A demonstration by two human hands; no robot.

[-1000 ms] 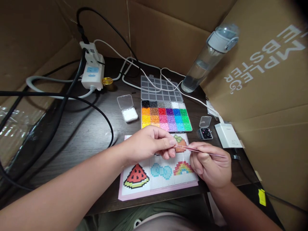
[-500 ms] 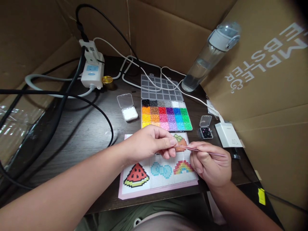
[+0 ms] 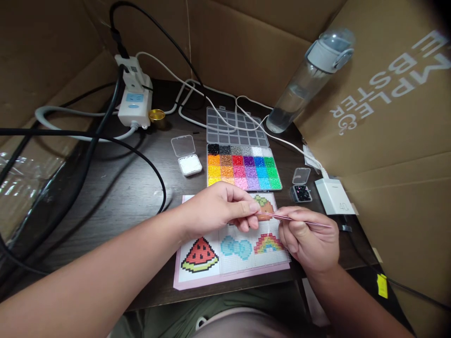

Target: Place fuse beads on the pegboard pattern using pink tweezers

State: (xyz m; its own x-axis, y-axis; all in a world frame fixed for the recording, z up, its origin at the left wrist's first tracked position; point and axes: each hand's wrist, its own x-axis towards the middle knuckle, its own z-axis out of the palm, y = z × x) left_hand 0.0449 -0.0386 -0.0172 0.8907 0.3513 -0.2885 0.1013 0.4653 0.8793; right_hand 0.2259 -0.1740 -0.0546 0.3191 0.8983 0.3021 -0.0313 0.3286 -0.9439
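My right hand (image 3: 308, 237) is closed round pink tweezers (image 3: 299, 220), whose tips point left. Those tips meet the pinched thumb and fingers of my left hand (image 3: 229, 206); anything between these fingertips is too small to make out. Both hands are above a pattern sheet (image 3: 199, 256) with a watermelon, a blue shape, a rainbow and an orange fruit. A clear pegboard (image 3: 236, 268) covers the sheet's right part. Behind the hands lies an open bead box (image 3: 244, 166) with beads sorted by colour.
Small open cases of white beads (image 3: 190, 164) and dark beads (image 3: 301, 193) flank the box. Farther out are a water bottle (image 3: 299, 91), a gold cup (image 3: 157, 118), a power strip (image 3: 135, 105), a white charger (image 3: 334, 196) and cables. Cardboard walls surround the table.
The whole view has shifted very slightly. Both hands keep nearly the same pose, with the tweezers still at my left fingertips.
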